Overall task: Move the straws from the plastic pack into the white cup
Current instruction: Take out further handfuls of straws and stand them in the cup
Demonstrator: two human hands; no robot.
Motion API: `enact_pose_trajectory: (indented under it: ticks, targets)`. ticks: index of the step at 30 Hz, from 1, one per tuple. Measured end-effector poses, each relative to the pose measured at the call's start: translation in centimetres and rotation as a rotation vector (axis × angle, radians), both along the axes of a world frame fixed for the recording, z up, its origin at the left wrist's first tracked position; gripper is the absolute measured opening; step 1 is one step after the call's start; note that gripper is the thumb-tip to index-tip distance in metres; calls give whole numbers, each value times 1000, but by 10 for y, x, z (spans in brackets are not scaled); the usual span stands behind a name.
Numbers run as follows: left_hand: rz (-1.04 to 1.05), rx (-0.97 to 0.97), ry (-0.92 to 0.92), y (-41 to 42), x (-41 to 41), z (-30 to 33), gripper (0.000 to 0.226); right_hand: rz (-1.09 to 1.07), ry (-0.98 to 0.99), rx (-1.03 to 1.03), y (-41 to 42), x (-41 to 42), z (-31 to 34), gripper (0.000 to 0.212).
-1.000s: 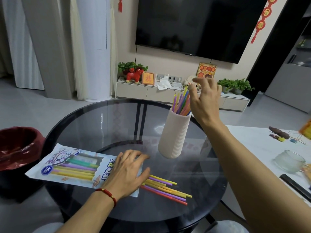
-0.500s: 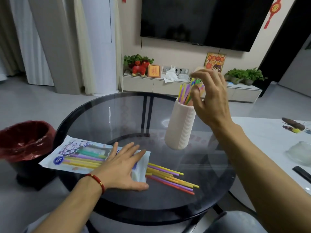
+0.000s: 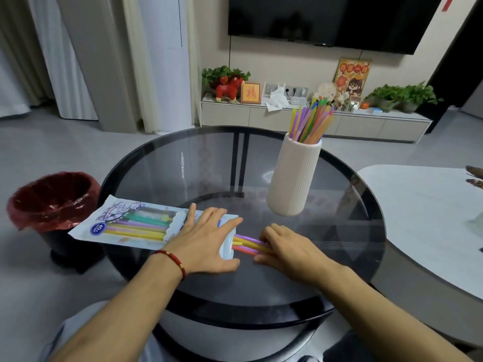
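The plastic pack (image 3: 125,226) lies flat on the left of the round glass table (image 3: 209,165), with coloured straws inside it. My left hand (image 3: 206,244) presses flat on the pack's open right end, fingers straight. Several loose straws (image 3: 244,244) stick out of that end onto the glass. My right hand (image 3: 290,249) lies over their right ends, fingers and thumb curled round them. The ribbed white cup (image 3: 295,178) stands upright behind my right hand and holds a bunch of straws (image 3: 311,121).
A black bin with a red liner (image 3: 52,199) stands on the floor left of the table. A white table (image 3: 431,218) adjoins on the right. A low TV cabinet (image 3: 313,121) with plants and ornaments runs along the far wall.
My right hand has come down from above the cup to the loose straws on the glass and closed on them. My left hand stays flat on the pack.
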State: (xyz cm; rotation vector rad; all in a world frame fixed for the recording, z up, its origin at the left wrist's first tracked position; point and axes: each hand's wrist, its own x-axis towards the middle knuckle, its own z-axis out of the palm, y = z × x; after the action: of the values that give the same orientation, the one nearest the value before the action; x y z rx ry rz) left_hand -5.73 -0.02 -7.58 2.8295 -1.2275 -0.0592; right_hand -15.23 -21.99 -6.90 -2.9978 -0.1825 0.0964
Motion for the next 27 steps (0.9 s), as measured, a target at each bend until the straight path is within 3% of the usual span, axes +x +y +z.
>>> enact_pose_trajectory:
  ticks: [5,10,16,20,22,24,26,27]
  targets:
    - [3,-16,-22,-5,-2,-4,84,55,-138,-193,15,0,-8,43]
    - [34,-10,-47,-2,-3,-4,75,75,-115,-232,13,-8,2,27]
    - [-6,-104,-95,-5,-6,-1,46,43,-94,-282,-12,-20,21,31]
    - [-57,-129,-138,-17,-9,-8,28,28,-185,-274,-20,-26,28,35]
    - [-58,-145,-176,-22,-9,-10,25,28,-312,-273,-25,-28,35,37]
    - [-32,-198,-174,-25,-7,-10,24,75,-610,-243,-29,-34,46,34]
    - [14,-255,-148,-28,-7,-8,24,179,-937,-116,-24,-45,52,17]
    - [36,-265,-143,-29,-8,-7,25,215,-991,-27,-19,-50,50,21]
